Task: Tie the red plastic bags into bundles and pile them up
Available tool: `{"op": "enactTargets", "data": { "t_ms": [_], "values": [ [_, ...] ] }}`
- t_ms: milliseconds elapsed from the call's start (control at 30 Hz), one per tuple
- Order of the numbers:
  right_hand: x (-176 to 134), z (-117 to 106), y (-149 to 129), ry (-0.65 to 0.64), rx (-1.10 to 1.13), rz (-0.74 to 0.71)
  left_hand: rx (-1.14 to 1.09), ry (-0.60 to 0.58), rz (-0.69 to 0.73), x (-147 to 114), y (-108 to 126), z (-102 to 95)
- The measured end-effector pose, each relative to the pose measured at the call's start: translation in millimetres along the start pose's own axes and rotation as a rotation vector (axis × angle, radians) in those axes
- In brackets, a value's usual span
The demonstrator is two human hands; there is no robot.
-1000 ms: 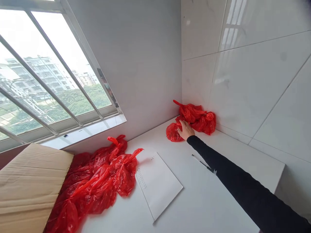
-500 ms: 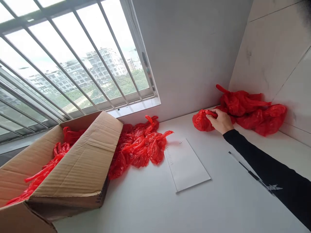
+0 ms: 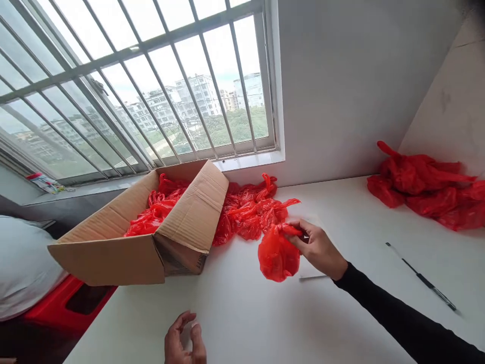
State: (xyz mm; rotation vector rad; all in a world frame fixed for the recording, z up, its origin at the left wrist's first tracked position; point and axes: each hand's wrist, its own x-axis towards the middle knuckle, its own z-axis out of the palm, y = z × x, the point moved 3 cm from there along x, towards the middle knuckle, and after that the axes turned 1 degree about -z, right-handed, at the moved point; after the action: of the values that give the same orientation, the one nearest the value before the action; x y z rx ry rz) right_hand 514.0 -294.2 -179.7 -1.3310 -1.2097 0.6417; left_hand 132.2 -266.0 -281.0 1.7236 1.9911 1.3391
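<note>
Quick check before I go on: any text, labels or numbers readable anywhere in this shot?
Nothing legible.
Cardboard box: dark printed digits on the end flap, too small and skewed to read.
Red bag held by the right hand: no print visible.
Pen: no readable marking.

Glossy, seemingly thin plastic bag [image 3: 278, 255]; matt cardboard box [image 3: 113, 253]

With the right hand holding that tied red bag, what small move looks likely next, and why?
Probably carrying the red bag leftward to the cardboard box. The right hand pinches its knot just above the table; the box lies open, already holding similar bags. The left hand is empty.
</note>
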Motion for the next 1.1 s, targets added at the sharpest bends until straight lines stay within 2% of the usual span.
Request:
{"op": "enactTargets", "data": {
  "t_ms": [133, 233, 300, 400, 500, 567, 633, 733, 867, 1033, 1100],
  "values": [
    [-27, 40, 3, -0.100, -0.040, 0.005, -0.084, 0.018, -0.026, -3, -3, -1.0],
    [-45, 59, 11, -0.149, -0.086, 0.007, -0.085, -0.007, 0.060, -7, 1, -1.4],
    [-54, 66, 16, -0.158, -0.114, 0.010, -0.082, -0.032, 0.112, -12, 12, -0.3],
    [-61, 70, 19, -0.163, -0.148, -0.013, -0.160, -0.189, 0.144, -27, 47, 10.7],
    [-64, 70, 18, -0.166, -0.151, -0.064, -0.267, -0.382, 0.272, -43, 95, 30.3],
    [-65, 69, 18, -0.177, -0.154, -0.096, -0.305, -0.445, 0.327, -48, 120, 43.6],
    [-65, 68, 19, -0.197, -0.156, -0.123, -0.316, -0.502, 0.315, -48, 132, 55.9],
    [-64, 62, 27, -0.207, -0.171, -0.138, -0.362, -0.544, 0.217, -42, 133, 67.5],
    [-59, 48, 46, -0.131, -0.203, -0.124, -0.472, -0.553, 0.094, -41, 121, 75.6],
    [-58, 32, 65, 0.051, -0.152, 0.056, -0.518, -0.521, -0.042, -51, 97, 92.0],
    [-59, 32, 67, 0.038, -0.119, 0.094, -0.496, -0.510, -0.080, -52, 89, 98.2]
  ]
}}
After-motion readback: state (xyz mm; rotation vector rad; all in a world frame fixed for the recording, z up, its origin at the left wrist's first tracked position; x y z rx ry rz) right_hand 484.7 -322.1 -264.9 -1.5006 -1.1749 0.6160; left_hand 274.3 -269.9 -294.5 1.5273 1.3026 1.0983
